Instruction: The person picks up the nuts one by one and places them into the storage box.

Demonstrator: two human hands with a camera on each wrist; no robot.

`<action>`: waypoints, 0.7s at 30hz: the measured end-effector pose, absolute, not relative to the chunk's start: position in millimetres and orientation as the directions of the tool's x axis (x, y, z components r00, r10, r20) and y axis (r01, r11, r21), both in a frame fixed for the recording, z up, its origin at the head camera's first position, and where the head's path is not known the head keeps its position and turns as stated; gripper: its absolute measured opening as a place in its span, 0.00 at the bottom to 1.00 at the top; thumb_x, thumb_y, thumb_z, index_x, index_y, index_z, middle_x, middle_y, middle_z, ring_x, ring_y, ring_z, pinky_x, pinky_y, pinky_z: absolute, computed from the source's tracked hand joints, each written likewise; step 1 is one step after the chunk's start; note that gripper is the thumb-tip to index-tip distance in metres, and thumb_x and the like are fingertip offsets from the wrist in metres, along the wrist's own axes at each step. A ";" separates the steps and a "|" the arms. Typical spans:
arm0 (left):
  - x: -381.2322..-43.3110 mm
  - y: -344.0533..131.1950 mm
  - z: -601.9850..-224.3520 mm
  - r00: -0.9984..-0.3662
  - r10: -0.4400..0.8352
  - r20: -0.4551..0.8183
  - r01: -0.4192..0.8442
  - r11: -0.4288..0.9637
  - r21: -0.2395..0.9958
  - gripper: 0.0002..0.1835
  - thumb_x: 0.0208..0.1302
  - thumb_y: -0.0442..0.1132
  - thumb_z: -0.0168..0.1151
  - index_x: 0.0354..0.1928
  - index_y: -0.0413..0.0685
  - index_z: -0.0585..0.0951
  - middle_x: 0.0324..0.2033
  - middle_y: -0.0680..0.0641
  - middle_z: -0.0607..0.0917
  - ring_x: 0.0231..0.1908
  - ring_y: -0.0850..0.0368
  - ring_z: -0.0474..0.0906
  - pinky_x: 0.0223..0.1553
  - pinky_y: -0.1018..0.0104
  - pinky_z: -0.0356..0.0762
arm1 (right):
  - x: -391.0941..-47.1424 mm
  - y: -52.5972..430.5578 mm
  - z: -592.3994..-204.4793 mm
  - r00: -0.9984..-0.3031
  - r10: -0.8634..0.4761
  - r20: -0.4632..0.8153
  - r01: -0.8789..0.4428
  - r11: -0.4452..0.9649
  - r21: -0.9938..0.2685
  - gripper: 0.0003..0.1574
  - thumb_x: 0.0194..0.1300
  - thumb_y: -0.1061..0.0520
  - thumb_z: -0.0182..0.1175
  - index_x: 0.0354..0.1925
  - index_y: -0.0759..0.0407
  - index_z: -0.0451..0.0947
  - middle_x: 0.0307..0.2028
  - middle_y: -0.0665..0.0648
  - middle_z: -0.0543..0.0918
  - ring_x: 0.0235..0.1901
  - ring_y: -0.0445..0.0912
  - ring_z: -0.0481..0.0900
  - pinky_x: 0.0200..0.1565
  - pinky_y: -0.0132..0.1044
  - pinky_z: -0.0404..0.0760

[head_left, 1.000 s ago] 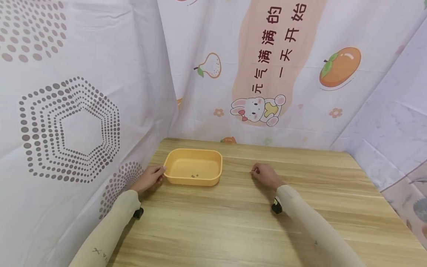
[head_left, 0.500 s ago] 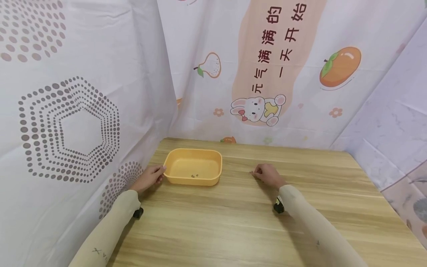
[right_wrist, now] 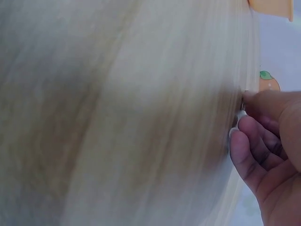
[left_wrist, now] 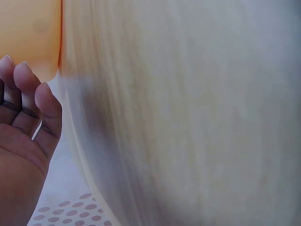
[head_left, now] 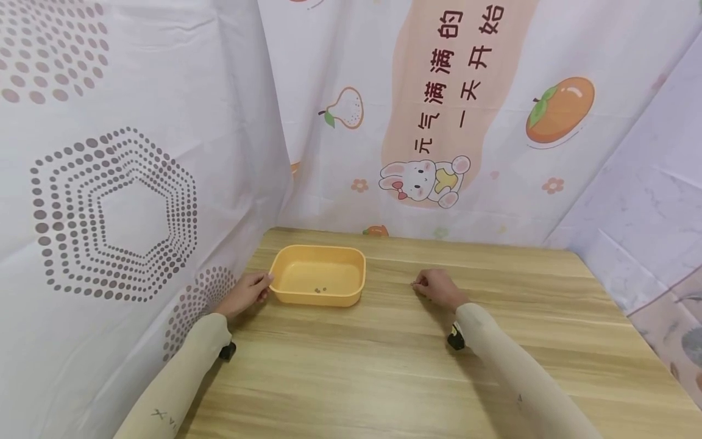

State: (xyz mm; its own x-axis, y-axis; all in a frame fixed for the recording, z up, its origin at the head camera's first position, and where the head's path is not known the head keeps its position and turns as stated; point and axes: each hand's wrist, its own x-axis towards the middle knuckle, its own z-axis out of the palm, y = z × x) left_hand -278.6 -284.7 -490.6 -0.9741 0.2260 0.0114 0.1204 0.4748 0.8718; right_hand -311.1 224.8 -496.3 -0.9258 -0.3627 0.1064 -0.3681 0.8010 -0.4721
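A shallow yellow plastic tray stands on the wooden table, with a few tiny grey metal-looking pieces lying inside near its front wall. My left hand pinches the tray's left rim; in the left wrist view, that hand's curled fingers are beside the orange-looking tray wall. To the right of the tray, my right hand is low at the tabletop, thumb and forefinger together. A tiny grey piece shows at those fingertips, too small to tell its kind. The right wrist view shows the other fingers curled.
The light wooden table reaches back to a hanging printed cloth. Another white cloth hangs close along the left side, near my left arm. A pale marbled cloth borders the right side.
My right hand shifted slightly right, then back left, staying at the same place on the tabletop. The left hand and the tray have kept still.
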 end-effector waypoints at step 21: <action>-277.2 -284.4 -490.0 -0.976 0.219 0.009 0.119 0.492 0.862 0.23 0.74 0.52 0.46 0.31 0.39 0.74 0.24 0.44 0.76 0.24 0.53 0.71 0.22 0.65 0.72 | -317.7 216.1 -493.4 -0.887 -0.442 0.129 -0.459 0.821 -0.340 0.04 0.63 0.58 0.64 0.30 0.56 0.82 0.25 0.49 0.81 0.24 0.39 0.73 0.30 0.35 0.75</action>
